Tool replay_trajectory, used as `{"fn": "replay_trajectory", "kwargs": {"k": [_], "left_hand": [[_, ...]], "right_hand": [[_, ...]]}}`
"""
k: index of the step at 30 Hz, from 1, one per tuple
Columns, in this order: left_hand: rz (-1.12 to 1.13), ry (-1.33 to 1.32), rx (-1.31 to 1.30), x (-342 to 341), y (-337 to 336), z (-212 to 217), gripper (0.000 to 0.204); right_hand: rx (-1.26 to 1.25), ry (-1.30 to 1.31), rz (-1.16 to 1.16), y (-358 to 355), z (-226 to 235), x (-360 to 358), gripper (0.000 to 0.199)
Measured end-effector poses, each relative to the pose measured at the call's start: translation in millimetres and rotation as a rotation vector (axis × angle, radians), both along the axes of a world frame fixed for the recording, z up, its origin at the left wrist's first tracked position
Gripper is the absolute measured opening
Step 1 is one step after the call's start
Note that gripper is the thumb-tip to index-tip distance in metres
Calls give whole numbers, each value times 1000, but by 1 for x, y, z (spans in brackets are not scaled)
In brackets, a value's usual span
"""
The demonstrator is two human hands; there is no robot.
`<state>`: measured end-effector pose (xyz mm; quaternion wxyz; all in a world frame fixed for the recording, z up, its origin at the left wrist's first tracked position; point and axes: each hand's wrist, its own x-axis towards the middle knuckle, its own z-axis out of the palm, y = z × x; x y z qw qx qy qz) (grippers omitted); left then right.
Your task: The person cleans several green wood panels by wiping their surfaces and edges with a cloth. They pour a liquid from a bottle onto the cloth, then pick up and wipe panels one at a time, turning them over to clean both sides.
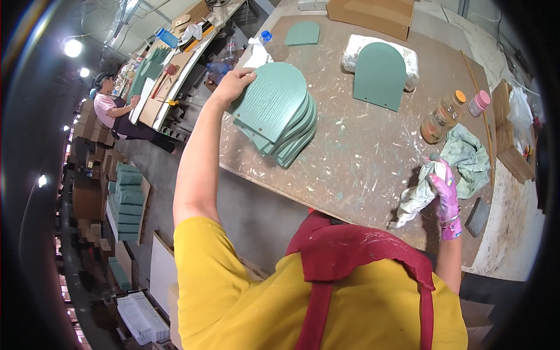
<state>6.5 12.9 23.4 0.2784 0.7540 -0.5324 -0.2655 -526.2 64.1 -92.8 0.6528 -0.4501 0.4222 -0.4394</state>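
My bare left hand [234,86] grips the left edge of the top green arch-shaped board [274,96], thumb on its upper face. Beneath that board is a fanned stack of similar green boards [291,149] at the table's left edge. In a stained pink glove, my right hand [447,195] is closed around a crumpled whitish rag [419,195] over the table's right side. Close by lies a bunched pale green cloth [466,154]. Farther away, one green arched board [379,76] leans on a white wrapped bundle [354,51], and a smaller green board [303,33] lies flat.
On the paint-spattered table [344,151] stand an orange-capped bottle [438,121] and a pink-capped jar [479,103]. A dark block [477,217] lies near the right edge, a cardboard box [370,16] at the far side. Another person [108,108] works at a bench to the left.
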Motion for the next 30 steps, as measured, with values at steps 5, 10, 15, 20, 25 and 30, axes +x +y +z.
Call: {"fn": "replay_trajectory", "kwargs": {"k": [5, 10, 15, 20, 25, 30], "left_hand": [[-121, -571, -335, -18, -1, -8, 33], [-429, 164, -259, -201, 42, -13, 33], [-501, 629, 85, -294, 57, -117, 31], [-568, 459, 24, -281, 37, -109, 23], [-658, 426, -121, -290, 37, -82, 34], [-661, 415, -240, -311, 37, -91, 57]], "right_hand": [[40, 83, 1, -4, -10, 0, 35], [90, -320, -99, -8, -2, -2, 37], [-47, 53, -43, -9, 13, 46, 40], [-523, 842, -52, -5, -3, 2, 38], [-59, 400, -237, -1, 26, 5, 30], [-211, 206, -58, -9, 42, 11, 31]]}}
